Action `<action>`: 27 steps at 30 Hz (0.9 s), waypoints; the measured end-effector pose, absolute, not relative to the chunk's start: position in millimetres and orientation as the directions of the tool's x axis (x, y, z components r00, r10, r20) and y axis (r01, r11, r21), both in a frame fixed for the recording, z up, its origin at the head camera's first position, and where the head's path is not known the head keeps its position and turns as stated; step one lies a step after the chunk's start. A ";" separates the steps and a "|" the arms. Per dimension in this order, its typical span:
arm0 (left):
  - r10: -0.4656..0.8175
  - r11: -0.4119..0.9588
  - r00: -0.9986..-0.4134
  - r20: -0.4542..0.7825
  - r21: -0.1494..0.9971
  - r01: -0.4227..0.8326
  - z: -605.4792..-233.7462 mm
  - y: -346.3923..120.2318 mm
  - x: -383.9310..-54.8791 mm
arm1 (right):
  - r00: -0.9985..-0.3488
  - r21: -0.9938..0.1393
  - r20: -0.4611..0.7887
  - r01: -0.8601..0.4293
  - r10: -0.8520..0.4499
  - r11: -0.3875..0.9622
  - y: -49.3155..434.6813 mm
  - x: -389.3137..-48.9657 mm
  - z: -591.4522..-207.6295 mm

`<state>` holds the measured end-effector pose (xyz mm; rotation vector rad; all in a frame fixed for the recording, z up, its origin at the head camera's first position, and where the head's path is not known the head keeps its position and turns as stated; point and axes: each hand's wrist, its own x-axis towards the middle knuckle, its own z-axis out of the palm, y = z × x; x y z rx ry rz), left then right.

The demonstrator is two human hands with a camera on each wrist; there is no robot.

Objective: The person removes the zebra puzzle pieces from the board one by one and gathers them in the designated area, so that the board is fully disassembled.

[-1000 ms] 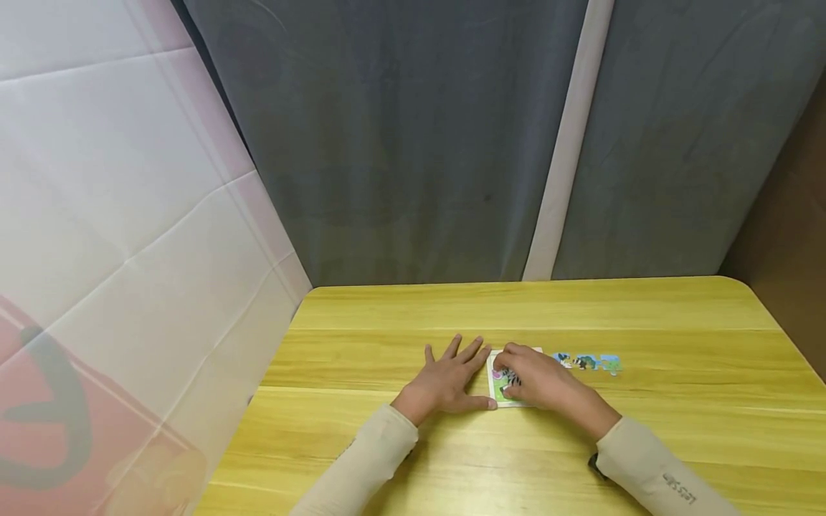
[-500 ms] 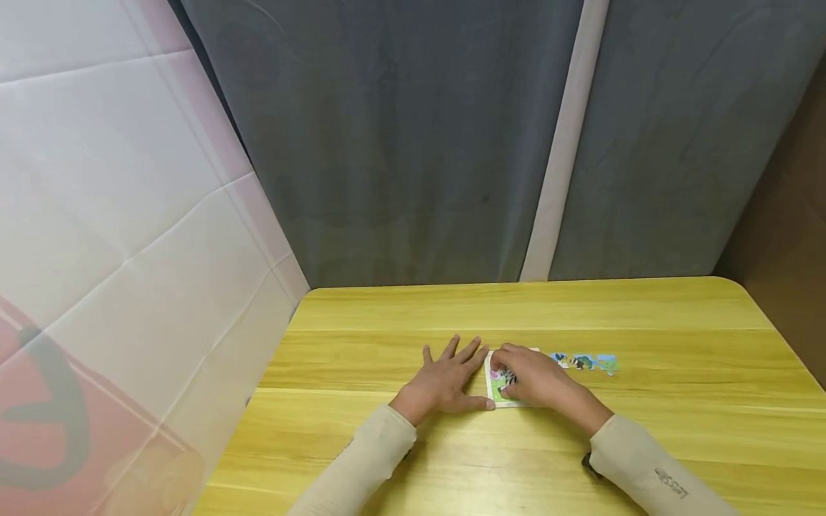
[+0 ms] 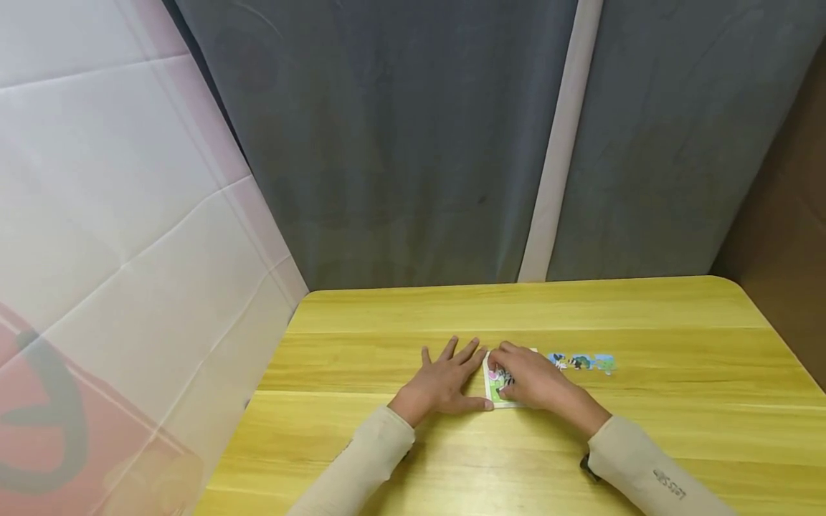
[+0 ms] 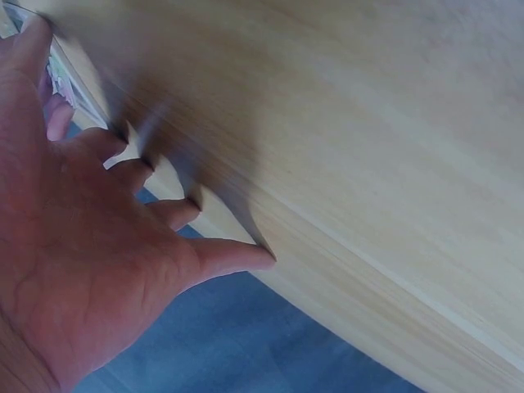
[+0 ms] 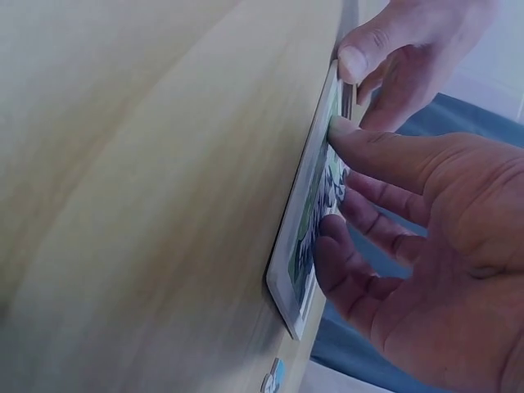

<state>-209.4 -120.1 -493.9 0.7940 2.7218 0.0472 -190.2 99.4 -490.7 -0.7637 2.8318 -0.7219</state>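
While the flat left hand (image 3: 444,380) braces it, right hand (image 3: 532,378) fingertips press the thin square puzzle board (image 3: 495,390).

Yellow wooden table (image 3: 677,430) bears puzzle tray (image 3: 495,390), loose pieces (image 3: 584,362).

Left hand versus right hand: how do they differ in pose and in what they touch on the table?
The left hand lies flat with fingers spread on the table, its thumb against the left edge of the puzzle board; the right hand sits on top of the board, fingers bent down onto its picture. The left hand covers none of the board; the right hand hides most of it. Both wear beige sleeves and touch the board.
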 end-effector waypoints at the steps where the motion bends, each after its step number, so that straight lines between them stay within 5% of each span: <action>1: 0.529 0.847 -0.800 -0.282 0.117 0.519 -493.8 -120.4 -208.9 | -0.866 -0.476 0.005 -0.441 -0.500 0.760 99.2 -189.8 -491.2; 27: 0.526 0.849 -0.805 -0.275 0.120 0.514 -498.2 -121.0 -210.0 | -0.865 -0.566 -0.019 -0.404 -0.501 0.719 99.6 -197.9 -499.3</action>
